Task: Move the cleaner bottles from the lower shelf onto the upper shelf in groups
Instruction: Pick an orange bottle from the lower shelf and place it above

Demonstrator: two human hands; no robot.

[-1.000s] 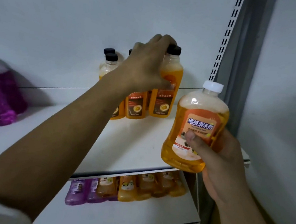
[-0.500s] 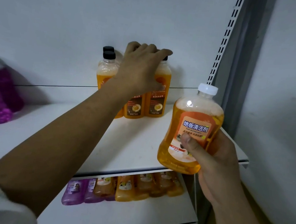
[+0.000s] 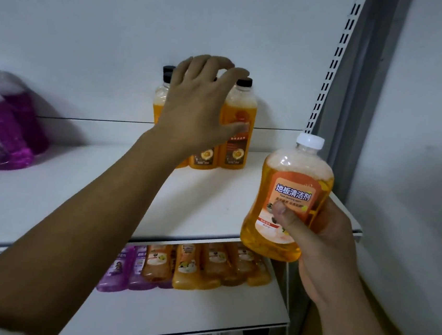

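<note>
My right hand (image 3: 325, 249) grips an orange cleaner bottle with a white cap (image 3: 291, 191), held upright in front of the upper shelf's (image 3: 89, 194) right front edge. My left hand (image 3: 199, 105) hovers with fingers spread just in front of several tall orange bottles with black caps (image 3: 237, 131) standing at the back of the upper shelf; it holds nothing. On the lower shelf (image 3: 198, 317) a row of orange bottles (image 3: 220, 268) and purple bottles (image 3: 124, 269) stands under the upper shelf's edge.
Purple bottles (image 3: 3, 128) stand at the far left of the upper shelf. A slotted metal upright (image 3: 334, 64) and a grey wall close off the right side. Bare shelf surface lies between the purple group and the orange group.
My left hand has let go of the black-capped orange bottle at the back and drawn back slightly, fingers spreading. My right hand with the white-capped bottle has stayed about in place.
</note>
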